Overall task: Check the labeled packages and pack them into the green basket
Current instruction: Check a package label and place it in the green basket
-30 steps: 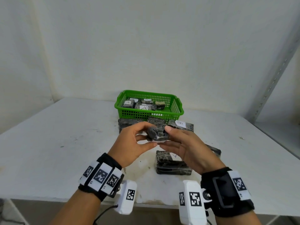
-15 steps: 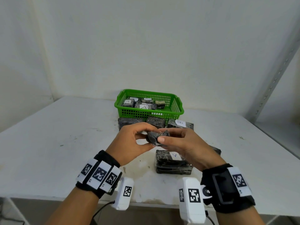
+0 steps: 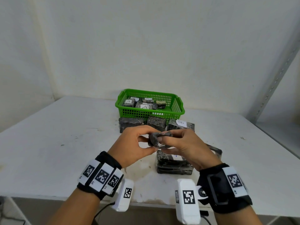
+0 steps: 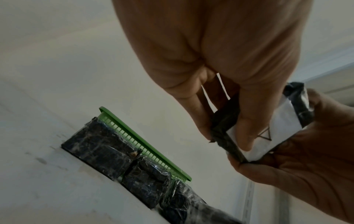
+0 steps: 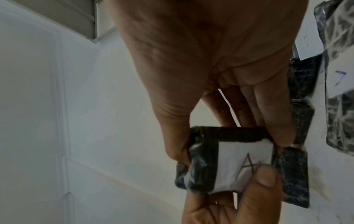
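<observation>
Nearest the camera, both hands are holding one small dark package (image 3: 156,140) in the air above the white worktop (image 3: 56,151), between them. The left hand (image 3: 131,147) is pinching its left end, thumb on the paper and fingers (image 4: 193,106) curled behind. The right hand (image 3: 186,146) is gripping the right end, its fingers (image 5: 272,112) wrapping over the top edge and the thumb underneath. The wrist views are showing the package's white label (image 5: 239,160), marked with a letter A, facing down toward the wrists.

Just beyond and below the hands, a larger wrapped package (image 3: 173,165) is lying flat on the worktop, its label partly hidden by the right hand. Another package (image 3: 214,151) is peeking out behind the right hand.

Farther on, three wrapped packages (image 3: 155,125) are sitting in a row against the front wall of the green basket (image 3: 177,109); the rightmost is bearing a label marked B (image 3: 181,122).

Inside the basket, several packages labeled A (image 3: 144,106) are lying flat.
</observation>
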`<state>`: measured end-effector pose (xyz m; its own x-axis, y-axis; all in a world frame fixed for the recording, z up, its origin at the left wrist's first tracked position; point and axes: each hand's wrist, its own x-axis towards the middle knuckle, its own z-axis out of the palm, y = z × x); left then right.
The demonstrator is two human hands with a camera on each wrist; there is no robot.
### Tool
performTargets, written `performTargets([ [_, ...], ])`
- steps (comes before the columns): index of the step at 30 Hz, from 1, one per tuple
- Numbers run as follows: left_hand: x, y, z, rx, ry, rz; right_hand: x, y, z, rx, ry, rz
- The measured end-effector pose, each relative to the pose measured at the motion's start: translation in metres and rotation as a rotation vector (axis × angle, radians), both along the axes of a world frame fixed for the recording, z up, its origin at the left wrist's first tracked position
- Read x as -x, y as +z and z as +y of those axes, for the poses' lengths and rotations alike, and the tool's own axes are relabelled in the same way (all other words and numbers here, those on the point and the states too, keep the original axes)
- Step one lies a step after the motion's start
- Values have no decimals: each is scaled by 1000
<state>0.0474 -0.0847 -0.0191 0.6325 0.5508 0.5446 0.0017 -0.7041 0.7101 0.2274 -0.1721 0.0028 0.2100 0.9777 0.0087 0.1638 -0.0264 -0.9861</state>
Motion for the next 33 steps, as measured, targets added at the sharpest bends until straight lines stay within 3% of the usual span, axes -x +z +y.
performTargets([
  [4, -1, 1, 2, 9, -5, -7, -4, 1, -2, 7, 18, 2],
  [7, 0, 1, 5, 81, 1, -26, -11, 4, -6, 39, 119, 120],
  [10, 0, -1, 6, 128, 3, -33, -17, 3, -7, 26, 104, 182],
  [14, -2, -4, 6, 84, -1, -9, -15, 0, -5, 7, 79, 105],
  [22, -3, -3, 7, 92, -2, 3, -8, -1, -3, 25, 67, 121],
  [33, -2, 12, 24, 308, -95, 164, -13, 15, 14, -2, 109, 50],
])
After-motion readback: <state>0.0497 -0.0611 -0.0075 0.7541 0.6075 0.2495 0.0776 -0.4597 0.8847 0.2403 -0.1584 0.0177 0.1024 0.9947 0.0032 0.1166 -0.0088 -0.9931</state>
